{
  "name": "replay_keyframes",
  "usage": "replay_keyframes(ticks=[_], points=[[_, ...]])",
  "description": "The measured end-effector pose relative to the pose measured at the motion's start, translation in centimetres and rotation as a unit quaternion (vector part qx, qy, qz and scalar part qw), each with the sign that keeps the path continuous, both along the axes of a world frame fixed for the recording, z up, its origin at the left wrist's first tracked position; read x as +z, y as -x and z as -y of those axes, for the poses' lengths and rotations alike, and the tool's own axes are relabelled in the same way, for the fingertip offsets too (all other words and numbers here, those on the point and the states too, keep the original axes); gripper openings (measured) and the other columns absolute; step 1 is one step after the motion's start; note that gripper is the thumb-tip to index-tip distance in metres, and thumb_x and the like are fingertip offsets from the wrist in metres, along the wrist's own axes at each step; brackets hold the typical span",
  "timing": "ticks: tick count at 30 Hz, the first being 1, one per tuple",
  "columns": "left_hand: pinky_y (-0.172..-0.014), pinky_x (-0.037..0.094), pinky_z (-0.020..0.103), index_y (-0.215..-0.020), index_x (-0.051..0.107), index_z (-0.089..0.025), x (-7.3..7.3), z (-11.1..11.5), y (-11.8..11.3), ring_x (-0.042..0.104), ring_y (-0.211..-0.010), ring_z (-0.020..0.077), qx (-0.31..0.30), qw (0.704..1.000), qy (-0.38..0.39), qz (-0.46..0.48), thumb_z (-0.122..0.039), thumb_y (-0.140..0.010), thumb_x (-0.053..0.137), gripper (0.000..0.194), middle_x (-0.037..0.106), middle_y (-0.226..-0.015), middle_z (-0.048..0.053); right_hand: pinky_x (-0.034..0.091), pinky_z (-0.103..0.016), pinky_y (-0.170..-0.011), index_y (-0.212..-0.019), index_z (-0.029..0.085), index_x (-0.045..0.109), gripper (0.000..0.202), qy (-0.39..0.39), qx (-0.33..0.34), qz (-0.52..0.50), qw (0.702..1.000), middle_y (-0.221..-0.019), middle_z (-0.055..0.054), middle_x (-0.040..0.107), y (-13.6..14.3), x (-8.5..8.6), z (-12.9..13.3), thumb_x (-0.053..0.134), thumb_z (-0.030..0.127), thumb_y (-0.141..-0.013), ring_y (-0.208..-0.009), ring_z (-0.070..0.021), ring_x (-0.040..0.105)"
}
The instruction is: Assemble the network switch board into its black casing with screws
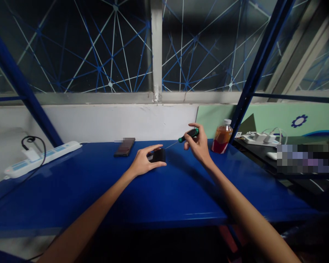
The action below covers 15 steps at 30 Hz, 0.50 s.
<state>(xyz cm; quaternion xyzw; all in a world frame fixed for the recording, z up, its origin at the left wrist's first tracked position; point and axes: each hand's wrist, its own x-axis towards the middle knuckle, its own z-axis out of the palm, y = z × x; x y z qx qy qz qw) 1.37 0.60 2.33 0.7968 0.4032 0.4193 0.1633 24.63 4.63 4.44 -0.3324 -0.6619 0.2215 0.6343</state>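
A small black box-like object (158, 156) rests at the middle of the blue table, its sides gripped between the thumb and fingers of my left hand (144, 160). My right hand (199, 143) is closed round the green and black handle of a screwdriver (191, 135), with one finger stretched out above it. The thin shaft slants down to the left, and its tip is at the upper right corner of the black object. Whether the tip touches it I cannot tell.
On the blue table (164, 197) a phone (125, 147) lies left of my hands. A white power strip (48, 157) with a black cable is at the far left. A bottle of orange-red drink (222, 137) stands right, beside a blue post. Further right is a black surface with chargers (263, 137).
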Motion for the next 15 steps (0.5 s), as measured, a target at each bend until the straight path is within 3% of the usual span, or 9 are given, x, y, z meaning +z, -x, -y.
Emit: replay_keyframes(ticks=[5,11,15], points=[[-0.093,0.049,0.043,-0.125,0.057,-0.025,-0.02,-0.01,0.07,0.06,-0.11,0.0271,0.002,1.0,0.005,-0.003,-0.043,-0.068,0.077,0.063,0.065,-0.119,0.008,0.042,-0.023,-0.04,-0.112,0.024,0.047,0.036,-0.011,-0.043,0.011,0.999,-0.065,0.005,0.057,0.03,0.09,0.09,0.062,0.041,-0.084,-0.04,-0.0096,0.054],[-0.094,0.049,0.044,-0.125,0.057,-0.023,0.06,0.04,0.02,0.06,-0.11,0.0275,0.001,1.0,0.004,-0.003,-0.044,-0.069,0.076,0.063,0.065,-0.119,0.009,0.042,-0.022,-0.041,-0.116,0.024,0.044,0.035,-0.006,-0.005,0.008,1.0,-0.06,0.007,0.054,-0.03,0.02,-0.14,0.057,0.039,-0.087,-0.04,-0.0101,0.054],[-0.095,0.048,0.042,-0.125,0.057,-0.024,0.03,0.06,0.04,0.06,-0.11,0.0261,-0.001,1.0,0.01,-0.001,-0.044,-0.068,0.078,0.064,0.065,-0.119,0.008,0.043,-0.022,-0.04,-0.112,0.024,0.047,0.037,-0.011,-0.035,0.01,0.999,-0.063,0.006,0.055,0.05,0.22,0.22,0.062,0.041,-0.083,-0.04,-0.0096,0.054]])
